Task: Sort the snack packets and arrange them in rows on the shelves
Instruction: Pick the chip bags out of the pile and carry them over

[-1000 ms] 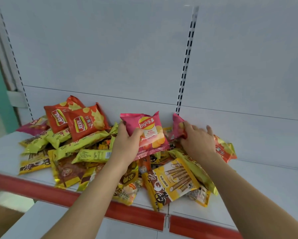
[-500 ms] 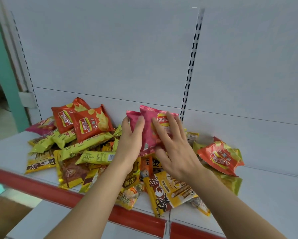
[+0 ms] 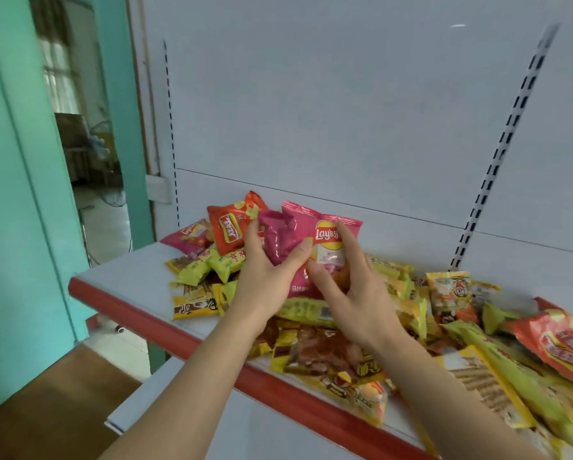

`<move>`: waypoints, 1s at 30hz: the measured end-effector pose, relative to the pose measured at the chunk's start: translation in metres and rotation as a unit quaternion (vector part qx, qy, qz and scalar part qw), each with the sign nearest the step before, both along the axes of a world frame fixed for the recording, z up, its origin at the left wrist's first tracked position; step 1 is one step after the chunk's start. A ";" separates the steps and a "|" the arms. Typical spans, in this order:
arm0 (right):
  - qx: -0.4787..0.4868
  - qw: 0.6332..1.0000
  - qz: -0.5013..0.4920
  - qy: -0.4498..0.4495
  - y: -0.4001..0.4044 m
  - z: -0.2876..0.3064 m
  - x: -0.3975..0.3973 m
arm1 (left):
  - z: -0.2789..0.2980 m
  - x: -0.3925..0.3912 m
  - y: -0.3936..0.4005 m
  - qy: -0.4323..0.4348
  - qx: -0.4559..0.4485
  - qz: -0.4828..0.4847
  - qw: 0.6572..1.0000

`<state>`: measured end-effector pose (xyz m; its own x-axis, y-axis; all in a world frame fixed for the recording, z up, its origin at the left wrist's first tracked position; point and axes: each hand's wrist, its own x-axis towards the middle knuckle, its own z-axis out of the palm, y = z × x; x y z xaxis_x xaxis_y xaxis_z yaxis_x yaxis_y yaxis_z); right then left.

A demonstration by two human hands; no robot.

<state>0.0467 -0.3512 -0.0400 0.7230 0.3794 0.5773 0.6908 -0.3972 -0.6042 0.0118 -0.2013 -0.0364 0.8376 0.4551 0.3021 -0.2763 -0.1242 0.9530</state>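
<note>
Both hands hold pink Lay's packets (image 3: 315,240) over the pile.
Left hand (image 3: 265,277) grips the crumpled one, right hand (image 3: 351,293) pinches the front packet.

Two pink Lay's chip packets (image 3: 315,240) are held upright and overlapping above the heap, the front one showing its yellow-and-red logo, the rear one crumpled at 9 o'clock of it. Behind them at 10 o'clock lean red chip packets (image 3: 230,224); another pink packet (image 3: 189,237) lies flat farther left. Yellow-green and brown-yellow snack packets (image 3: 328,343) sprawl jumbled across the white shelf (image 3: 129,270).
</note>
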 end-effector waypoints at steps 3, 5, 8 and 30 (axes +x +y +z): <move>0.026 0.999 -0.010 0.023 0.042 0.000 -0.003 | -0.004 -0.003 0.045 0.012 0.001 -0.013 1.000; 0.075 0.993 0.007 0.089 0.072 0.002 -0.007 | -0.004 -0.006 0.079 0.012 0.018 -0.009 1.000; 0.158 0.970 0.066 0.172 0.113 0.002 -0.008 | -0.006 -0.005 0.130 0.003 0.024 -0.015 1.000; 0.218 0.944 0.016 0.249 0.182 -0.006 0.038 | -0.047 0.091 0.283 0.207 0.376 0.145 0.892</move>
<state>0.0850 -0.1690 -0.0464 0.9379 0.2112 0.2750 0.2855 -0.0204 -0.9582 0.1032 0.0814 -0.0831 0.8283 0.4697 0.3053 0.2268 -0.7795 0.5838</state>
